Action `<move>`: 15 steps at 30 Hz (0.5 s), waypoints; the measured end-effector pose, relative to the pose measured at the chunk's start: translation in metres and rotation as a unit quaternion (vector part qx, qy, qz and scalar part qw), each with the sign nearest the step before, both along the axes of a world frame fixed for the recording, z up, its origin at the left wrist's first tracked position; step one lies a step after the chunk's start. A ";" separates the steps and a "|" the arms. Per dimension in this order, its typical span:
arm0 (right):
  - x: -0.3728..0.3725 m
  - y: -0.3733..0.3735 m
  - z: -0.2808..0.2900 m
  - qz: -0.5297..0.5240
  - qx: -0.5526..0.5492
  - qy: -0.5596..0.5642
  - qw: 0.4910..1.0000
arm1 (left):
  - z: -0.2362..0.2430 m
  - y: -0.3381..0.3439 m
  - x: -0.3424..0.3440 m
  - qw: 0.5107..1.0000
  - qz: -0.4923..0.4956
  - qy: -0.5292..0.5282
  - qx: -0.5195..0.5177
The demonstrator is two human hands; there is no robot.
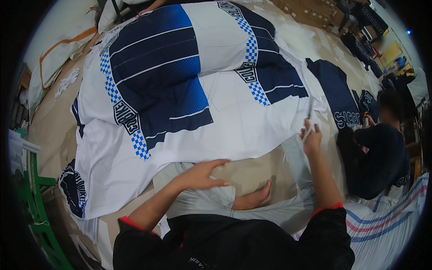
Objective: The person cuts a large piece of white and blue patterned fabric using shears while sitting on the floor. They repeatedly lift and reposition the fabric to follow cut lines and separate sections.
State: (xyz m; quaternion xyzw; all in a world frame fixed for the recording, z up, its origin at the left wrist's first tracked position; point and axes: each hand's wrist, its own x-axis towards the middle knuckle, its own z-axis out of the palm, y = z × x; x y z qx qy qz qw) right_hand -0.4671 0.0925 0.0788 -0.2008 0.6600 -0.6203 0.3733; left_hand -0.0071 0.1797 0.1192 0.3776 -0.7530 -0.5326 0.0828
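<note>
A wide sheet of white fabric (198, 141) printed with navy, blue-check and halftone panels is spread over the floor before me, rumpled in places. My left hand (204, 174) lies open above my bent knee, thumb and fingers apart, close to the fabric's near edge; it holds nothing. At the sheet's right edge, my right hand (311, 138) is closed around a slim tool that looks like scissors (309, 113), its dark narrow tip pointing away from me. Faint outlines of pattern pieces run across the white part. The fingers hide most of the tool's handle.
A person in dark clothes (382, 148) sits at right beside navy printed pieces (330, 87). Another person's arm (153, 6) reaches in at the far edge. A green metal frame (42, 216) stands left, a striped woven sack (387, 225) lower right, and cardboard boxes (310, 13) far right.
</note>
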 end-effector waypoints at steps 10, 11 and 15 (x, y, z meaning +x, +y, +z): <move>0.144 0.185 0.036 0.394 0.365 -0.268 0.800 | -0.120 -0.035 -0.051 0.945 -0.053 -0.284 -0.155; 0.145 0.192 0.032 0.411 0.386 -0.269 0.781 | -0.120 -0.033 -0.051 0.955 -0.029 -0.252 -0.156; 0.146 0.185 0.009 0.413 0.383 -0.292 0.773 | -0.109 -0.028 -0.051 0.974 0.036 -0.181 -0.132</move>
